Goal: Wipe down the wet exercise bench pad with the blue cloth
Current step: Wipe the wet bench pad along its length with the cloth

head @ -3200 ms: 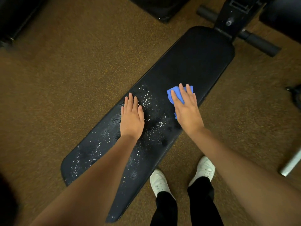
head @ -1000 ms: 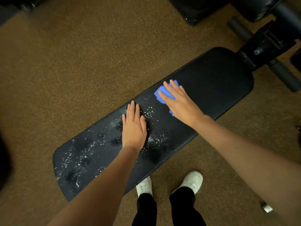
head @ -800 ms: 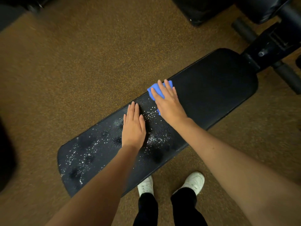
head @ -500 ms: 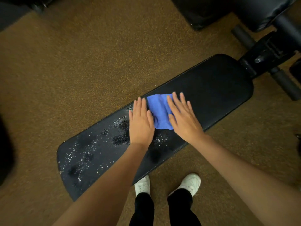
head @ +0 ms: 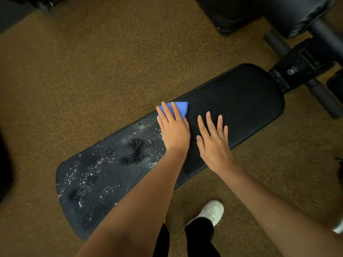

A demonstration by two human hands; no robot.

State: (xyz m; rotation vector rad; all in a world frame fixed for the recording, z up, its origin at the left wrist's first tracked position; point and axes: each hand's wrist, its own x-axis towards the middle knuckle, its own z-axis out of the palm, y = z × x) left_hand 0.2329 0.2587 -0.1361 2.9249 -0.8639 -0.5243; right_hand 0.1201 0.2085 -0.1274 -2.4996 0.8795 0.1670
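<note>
Now pressing blue cloth (head: 179,108) flat under left hand (head: 173,129), fingers straight, at edge of droplets on bench (head: 241,101); right hand (head: 213,141) spread open on dry pad, likely bracing.

Most of the blue cloth (head: 179,108) was covered by the left hand (head: 173,129); only its far corner was seen beyond the fingers (head: 166,111). The near edge of the bench pad (head: 241,101) was hidden under both forearms. The bench frame (head: 300,65) was cut off at the right edge. One white shoe (head: 211,211) was seen; the other was concealed by the left forearm. The dark shape at the left edge was too blurred to identify.
</note>
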